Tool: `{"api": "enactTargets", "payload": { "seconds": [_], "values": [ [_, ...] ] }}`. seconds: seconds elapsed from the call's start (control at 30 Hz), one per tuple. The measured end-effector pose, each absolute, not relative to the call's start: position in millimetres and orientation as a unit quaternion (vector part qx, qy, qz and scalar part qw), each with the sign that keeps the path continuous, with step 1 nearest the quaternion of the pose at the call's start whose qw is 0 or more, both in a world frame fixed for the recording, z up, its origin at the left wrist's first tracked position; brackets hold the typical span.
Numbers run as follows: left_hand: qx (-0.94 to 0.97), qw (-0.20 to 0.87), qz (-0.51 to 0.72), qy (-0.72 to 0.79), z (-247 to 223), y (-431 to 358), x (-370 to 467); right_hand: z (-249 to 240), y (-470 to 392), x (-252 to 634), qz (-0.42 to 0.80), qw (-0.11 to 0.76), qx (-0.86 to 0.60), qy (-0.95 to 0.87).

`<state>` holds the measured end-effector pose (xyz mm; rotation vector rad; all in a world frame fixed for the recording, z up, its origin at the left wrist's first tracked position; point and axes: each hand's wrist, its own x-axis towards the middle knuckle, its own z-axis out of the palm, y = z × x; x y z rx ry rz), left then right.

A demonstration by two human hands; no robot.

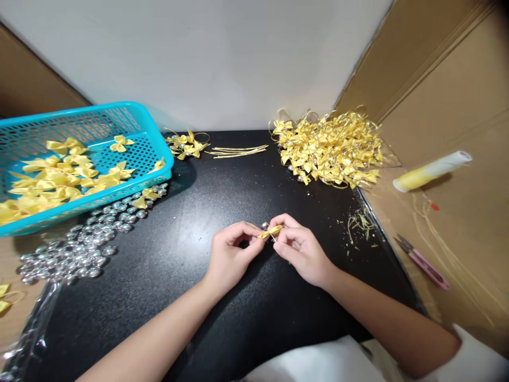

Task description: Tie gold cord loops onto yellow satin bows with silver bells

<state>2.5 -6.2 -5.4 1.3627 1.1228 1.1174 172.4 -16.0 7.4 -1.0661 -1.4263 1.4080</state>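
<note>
Near the middle of the black table, my left hand (234,253) pinches one end of a small yellow bow (271,231) between thumb and fingers. My right hand (304,250) is closed at the bow's other side, its thumb and fingers on the bow and on a thin pale strand across its middle. A small silver bell (265,226) shows just behind the bow, between the fingertips of both hands. Whether the bell is fastened to the bow cannot be made out.
At left, a blue basket (153,124) holds yellow bows, with silver bells (79,252) spread before it. Gold cords (238,152) lie at the back, beside a large pile of finished bows (330,148). Pink snips (427,268) and a yellow-white roll (431,171) lie right.
</note>
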Motion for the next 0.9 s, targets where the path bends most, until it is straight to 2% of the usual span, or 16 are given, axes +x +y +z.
{"api": "enactTargets", "payload": {
  "seconds": [0.9],
  "values": [
    [0.719, 0.292, 0.493, 0.393, -1.8, -6.3, -0.8, 4.0, -19.6, 170.5, 0.570, 0.421, -0.411, -0.574]
  ]
}}
